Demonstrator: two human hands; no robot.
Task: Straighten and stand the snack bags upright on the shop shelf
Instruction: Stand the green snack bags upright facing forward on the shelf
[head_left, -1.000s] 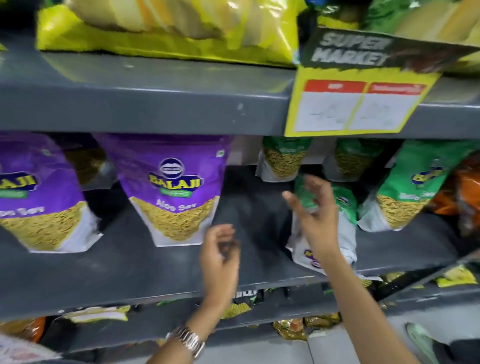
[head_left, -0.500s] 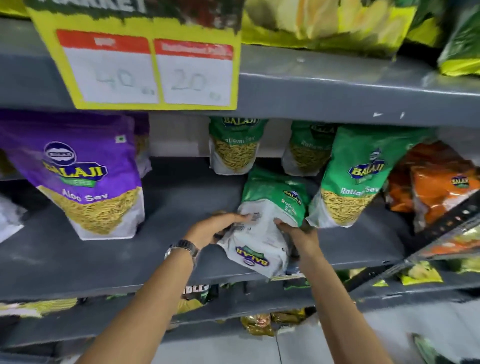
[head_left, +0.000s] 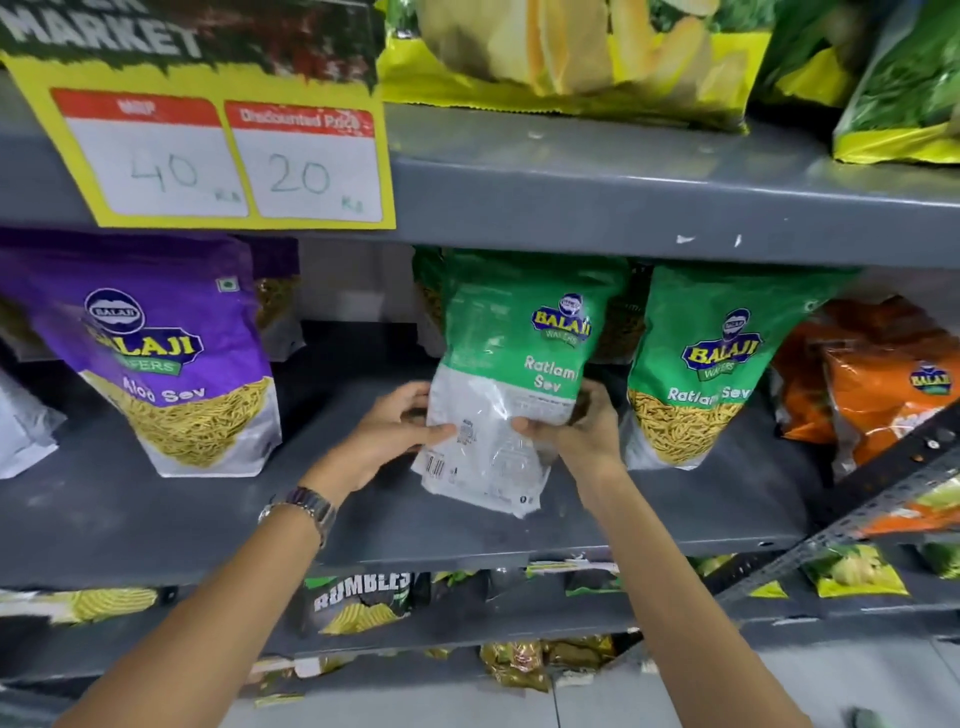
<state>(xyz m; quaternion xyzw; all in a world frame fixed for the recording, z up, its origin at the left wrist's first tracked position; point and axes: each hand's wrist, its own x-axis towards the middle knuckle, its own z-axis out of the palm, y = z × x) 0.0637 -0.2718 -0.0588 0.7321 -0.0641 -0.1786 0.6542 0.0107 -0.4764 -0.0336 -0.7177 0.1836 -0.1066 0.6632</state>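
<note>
Grey steel runs under my forearms, the front lip of the shelf (head_left: 156, 525) I am working on, and I reach over it with both arms so I can take the pack from either side. My left hand (head_left: 395, 436) closes on the left edge of the green Ratlami Sev bag (head_left: 511, 374), thumb across the white lower panel, and my right hand (head_left: 582, 431) clamps the right edge the same way, because a soft pouch buckles if I lift it by one corner. The bag sits nearly upright but leans, its bottom swung toward me and, I think, just clear of the shelf, so the base needs to go down flat. Just beside it on the right a second green bag (head_left: 711, 374) stands as my guide for height and facing. Well apart on the left stands the purple Aloo Sev bag (head_left: 171, 364). Further right slump the orange bags (head_left: 878, 384), probably next. Overhead hangs the yellow price card (head_left: 228, 156).
</note>
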